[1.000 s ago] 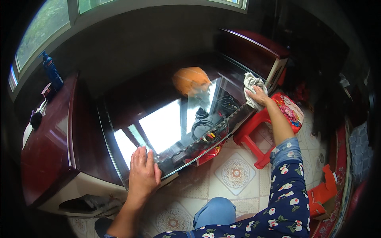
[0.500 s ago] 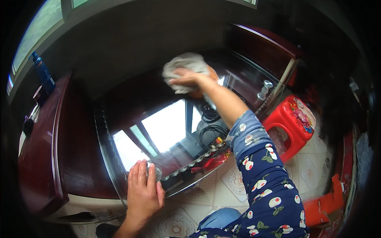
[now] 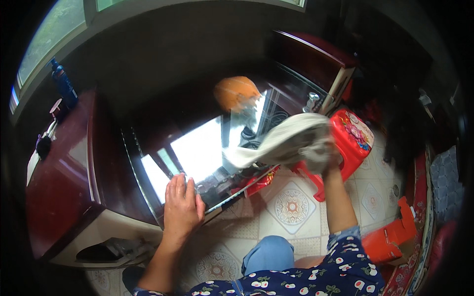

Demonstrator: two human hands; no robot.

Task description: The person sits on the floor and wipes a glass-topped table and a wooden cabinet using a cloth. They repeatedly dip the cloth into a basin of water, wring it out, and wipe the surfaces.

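My right hand [image 3: 332, 157] is closed on a greyish-white cloth [image 3: 294, 135], which trails out to the left over the near edge of the glass-topped table [image 3: 212, 195]. Both cloth and hand are smeared by motion, near the red stool [image 3: 351, 140]. Flat on the glass close to its front edge lies my left hand [image 3: 181, 203], fingers stretched out and holding nothing. A rounded orange object [image 3: 237, 92] sits toward the back of the glass; its kind is unclear.
Dark red cabinets flank the glass, a left one [image 3: 61, 172] and a right one [image 3: 316, 54]. A blue pump bottle [image 3: 63, 84] stands on the left cabinet. Through the glass show black cables [image 3: 249, 133]. An orange-red box [image 3: 395, 237] lies on the tiled floor at right.
My right hand has swept the cloth from the back of the glass toward me and to the right, uncovering the orange object. My left hand stays on the near edge.
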